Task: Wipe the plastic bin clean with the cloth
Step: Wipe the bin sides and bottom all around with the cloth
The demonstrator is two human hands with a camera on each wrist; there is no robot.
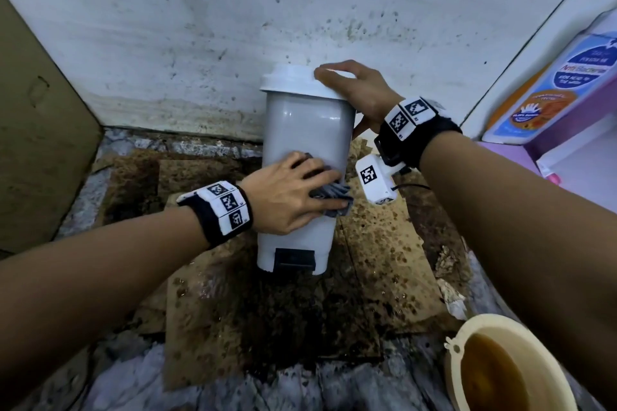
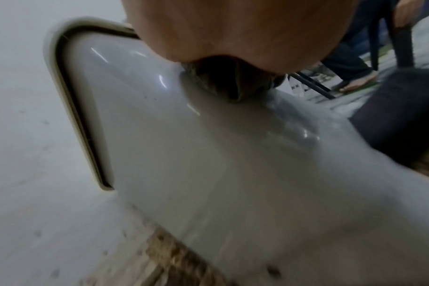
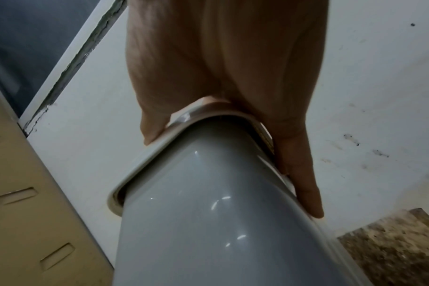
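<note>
A grey plastic pedal bin (image 1: 307,130) with a white lid (image 1: 290,80) stands on wet cardboard against the wall. My left hand (image 1: 290,197) lies flat on the bin's front, its fingers spread, pressing a grey cloth (image 1: 334,192) against the plastic. In the left wrist view the cloth (image 2: 220,85) is bunched under my palm (image 2: 233,29) on the bin wall (image 2: 208,154). My right hand (image 1: 354,90) grips the lid's right edge. The right wrist view shows its fingers over the lid rim (image 3: 140,170) and the thumb (image 3: 301,183) down the bin's side (image 3: 196,232).
A black foot pedal (image 1: 295,259) sticks out at the bin's base. Soaked, stained cardboard (image 1: 267,327) covers the floor. A beige bowl (image 1: 457,374) of brown water sits at the front right, a cardboard box (image 1: 40,143) stands left, and a purple shelf with a bottle (image 1: 551,93) is on the right.
</note>
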